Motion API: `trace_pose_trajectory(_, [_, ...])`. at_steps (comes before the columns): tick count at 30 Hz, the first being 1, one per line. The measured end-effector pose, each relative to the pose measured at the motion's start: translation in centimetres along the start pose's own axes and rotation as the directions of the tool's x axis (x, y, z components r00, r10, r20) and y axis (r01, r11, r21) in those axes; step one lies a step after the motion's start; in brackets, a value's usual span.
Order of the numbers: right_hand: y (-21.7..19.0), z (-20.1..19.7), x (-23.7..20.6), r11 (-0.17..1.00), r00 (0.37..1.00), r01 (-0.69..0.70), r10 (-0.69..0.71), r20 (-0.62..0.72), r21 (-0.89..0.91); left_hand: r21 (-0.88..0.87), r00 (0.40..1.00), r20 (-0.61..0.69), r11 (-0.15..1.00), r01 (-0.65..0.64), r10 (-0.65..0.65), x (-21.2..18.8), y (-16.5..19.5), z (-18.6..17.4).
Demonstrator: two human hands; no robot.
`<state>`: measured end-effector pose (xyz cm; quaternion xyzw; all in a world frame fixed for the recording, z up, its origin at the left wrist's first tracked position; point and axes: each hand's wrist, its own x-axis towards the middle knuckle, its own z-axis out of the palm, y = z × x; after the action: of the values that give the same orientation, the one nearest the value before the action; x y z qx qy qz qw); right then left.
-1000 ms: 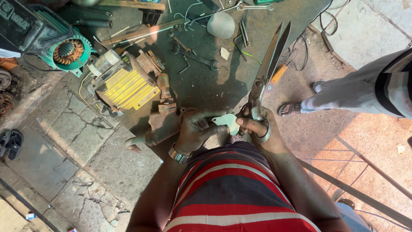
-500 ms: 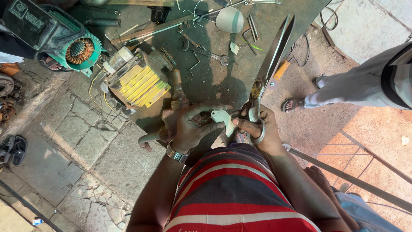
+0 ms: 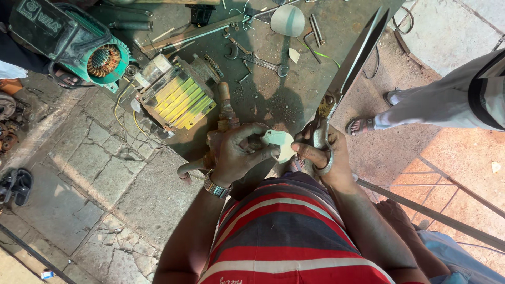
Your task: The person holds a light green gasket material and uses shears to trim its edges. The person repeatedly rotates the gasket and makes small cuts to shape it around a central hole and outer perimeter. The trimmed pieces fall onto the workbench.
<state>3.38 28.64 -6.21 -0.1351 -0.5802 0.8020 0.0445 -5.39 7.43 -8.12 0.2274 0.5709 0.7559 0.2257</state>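
A dark metal table [image 3: 273, 100] lay before me, cluttered with a green motor [image 3: 79, 44], a yellow-finned unit [image 3: 181, 97] and a spanner [image 3: 260, 59]. My large shears [image 3: 350, 63] pointed far right. Since a moment earlier, my left hand [image 3: 236, 152] had turned the small pale sheet piece [image 3: 279, 144], pinching it near centre. My right hand [image 3: 326, 155] stayed wrapped around the shears' handles, thumb touching the piece, suggesting repositioning between cuts.

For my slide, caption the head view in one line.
Left hand and right hand pinch a small pale cut-out piece, large metal shears in the right.
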Motion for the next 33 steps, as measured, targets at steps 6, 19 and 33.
trace_pose_trajectory(6, [-1.1,-0.2,-0.3,0.988,0.998,0.03,-0.037,-0.047,-0.15,0.128,0.997,-0.076,0.992,-0.013,0.023,0.1,1.0,0.9])
trace_pose_trajectory(19, [-0.7,-1.8,-0.5,0.973,0.992,0.123,-0.128,-0.015,-0.194,-0.128,0.995,-0.064,0.99,0.064,-0.073,-1.4,0.5,2.4])
trace_pose_trajectory(33, [0.9,-2.8,-1.1,0.995,0.993,0.053,-0.062,-0.105,-0.085,0.26,0.978,-0.159,0.95,0.174,-0.135,-2.4,0.0,4.2])
